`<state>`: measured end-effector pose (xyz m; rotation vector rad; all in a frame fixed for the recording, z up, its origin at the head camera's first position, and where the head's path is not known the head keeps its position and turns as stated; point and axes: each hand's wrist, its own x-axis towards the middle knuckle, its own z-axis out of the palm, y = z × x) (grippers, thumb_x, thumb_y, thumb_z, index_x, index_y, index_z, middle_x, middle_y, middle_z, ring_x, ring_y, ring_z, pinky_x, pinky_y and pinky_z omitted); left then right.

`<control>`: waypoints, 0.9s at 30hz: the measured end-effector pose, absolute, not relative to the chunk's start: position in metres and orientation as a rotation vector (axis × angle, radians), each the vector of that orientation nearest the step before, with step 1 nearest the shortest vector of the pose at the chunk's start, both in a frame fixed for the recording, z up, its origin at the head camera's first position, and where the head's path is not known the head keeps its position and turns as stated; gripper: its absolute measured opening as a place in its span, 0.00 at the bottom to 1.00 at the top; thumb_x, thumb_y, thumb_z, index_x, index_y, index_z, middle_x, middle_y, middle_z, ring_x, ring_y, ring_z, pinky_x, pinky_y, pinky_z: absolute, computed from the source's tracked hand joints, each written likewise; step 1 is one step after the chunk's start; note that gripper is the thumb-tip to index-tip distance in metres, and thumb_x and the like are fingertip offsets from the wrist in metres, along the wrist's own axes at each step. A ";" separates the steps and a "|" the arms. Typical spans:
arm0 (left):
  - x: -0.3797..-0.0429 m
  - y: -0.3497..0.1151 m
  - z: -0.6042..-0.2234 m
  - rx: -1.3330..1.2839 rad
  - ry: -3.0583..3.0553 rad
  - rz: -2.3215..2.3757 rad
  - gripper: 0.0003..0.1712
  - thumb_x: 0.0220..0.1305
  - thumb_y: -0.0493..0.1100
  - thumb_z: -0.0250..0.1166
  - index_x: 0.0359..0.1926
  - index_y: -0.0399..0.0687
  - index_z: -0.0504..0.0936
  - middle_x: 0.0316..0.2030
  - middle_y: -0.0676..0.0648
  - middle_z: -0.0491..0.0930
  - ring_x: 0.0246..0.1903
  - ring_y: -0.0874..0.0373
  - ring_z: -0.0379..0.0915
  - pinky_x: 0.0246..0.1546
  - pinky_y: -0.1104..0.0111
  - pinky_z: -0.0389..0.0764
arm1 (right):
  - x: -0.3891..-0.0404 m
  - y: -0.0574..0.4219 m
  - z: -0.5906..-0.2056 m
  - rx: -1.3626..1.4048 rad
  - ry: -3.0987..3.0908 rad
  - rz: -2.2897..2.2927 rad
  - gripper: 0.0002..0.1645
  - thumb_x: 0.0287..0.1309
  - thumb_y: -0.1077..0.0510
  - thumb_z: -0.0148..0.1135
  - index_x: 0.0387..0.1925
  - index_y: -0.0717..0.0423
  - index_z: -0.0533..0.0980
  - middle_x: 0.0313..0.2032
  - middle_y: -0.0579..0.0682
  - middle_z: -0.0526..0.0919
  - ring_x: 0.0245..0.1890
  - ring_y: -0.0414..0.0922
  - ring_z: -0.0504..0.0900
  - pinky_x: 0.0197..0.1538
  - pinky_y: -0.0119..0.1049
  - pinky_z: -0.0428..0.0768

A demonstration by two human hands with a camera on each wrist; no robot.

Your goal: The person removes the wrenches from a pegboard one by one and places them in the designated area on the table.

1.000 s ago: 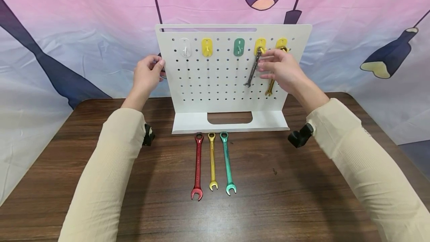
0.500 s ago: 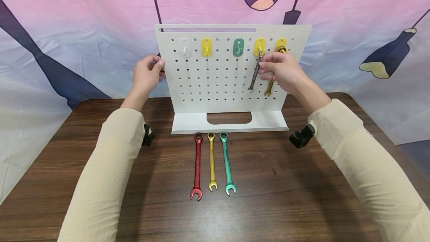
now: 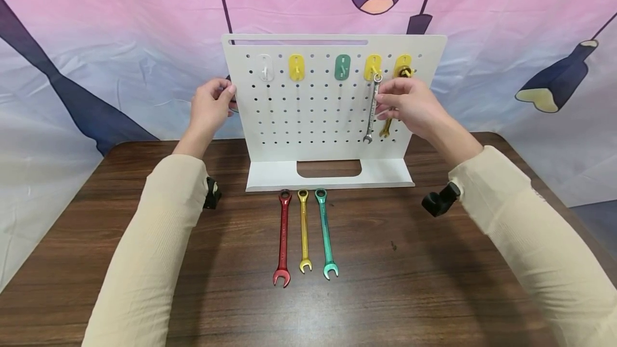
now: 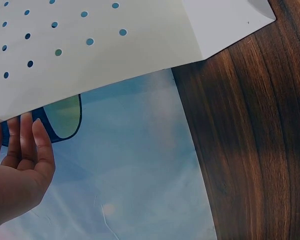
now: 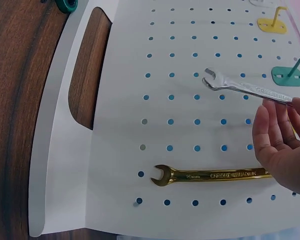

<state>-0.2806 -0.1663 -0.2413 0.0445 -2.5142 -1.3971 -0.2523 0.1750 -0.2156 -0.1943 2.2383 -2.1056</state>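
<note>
In the head view my left hand (image 3: 212, 106) pinches the left edge of an upright white pegboard (image 3: 308, 149); the left wrist view shows its fingers reaching behind that edge. My right hand (image 3: 409, 103) pinches a silver combination wrench (image 3: 371, 111) by its shaft, open end down. Its ring end is just below and in front of a yellow hook (image 3: 373, 63); whether it still touches the hook I cannot tell. A gold wrench (image 5: 205, 175) hangs on the rightmost yellow hook (image 3: 403, 62), partly hidden behind my right hand.
White (image 3: 265, 67), yellow (image 3: 296, 67) and green (image 3: 342, 67) hooks on the board hold nothing. Red (image 3: 284, 240), yellow (image 3: 304, 232) and green (image 3: 326, 234) wrenches lie side by side on the wooden table (image 3: 385, 293) before the board. A printed cloth (image 3: 144, 68) hangs behind.
My right fingers have closed on the silver wrench, which moved from its hook outward, down and slightly right. My left hand has stayed at the board's edge.
</note>
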 end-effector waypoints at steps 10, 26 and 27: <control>-0.281 -0.166 -0.242 0.031 -2.509 -1.407 0.19 0.69 0.50 0.47 0.49 0.40 0.71 0.42 0.44 0.73 0.41 0.52 0.75 0.42 0.65 0.78 | -0.245 0.178 -0.214 -0.217 2.228 -2.126 0.05 0.58 0.72 0.53 0.38 0.69 0.68 0.28 0.52 0.74 0.25 0.43 0.75 0.31 0.33 0.80; -0.281 -0.166 -0.242 0.025 -2.512 -1.406 0.20 0.69 0.50 0.47 0.50 0.40 0.71 0.41 0.45 0.73 0.41 0.51 0.75 0.42 0.65 0.77 | -0.239 0.178 -0.205 -0.235 2.221 -2.139 0.05 0.57 0.73 0.53 0.37 0.71 0.69 0.25 0.53 0.76 0.22 0.44 0.75 0.29 0.32 0.80; -0.281 -0.166 -0.242 0.026 -2.512 -1.406 0.20 0.69 0.50 0.47 0.50 0.40 0.71 0.41 0.45 0.73 0.41 0.51 0.75 0.42 0.65 0.77 | -0.238 0.177 -0.205 -0.239 2.213 -2.145 0.05 0.57 0.74 0.53 0.37 0.71 0.69 0.25 0.53 0.76 0.22 0.44 0.75 0.29 0.32 0.80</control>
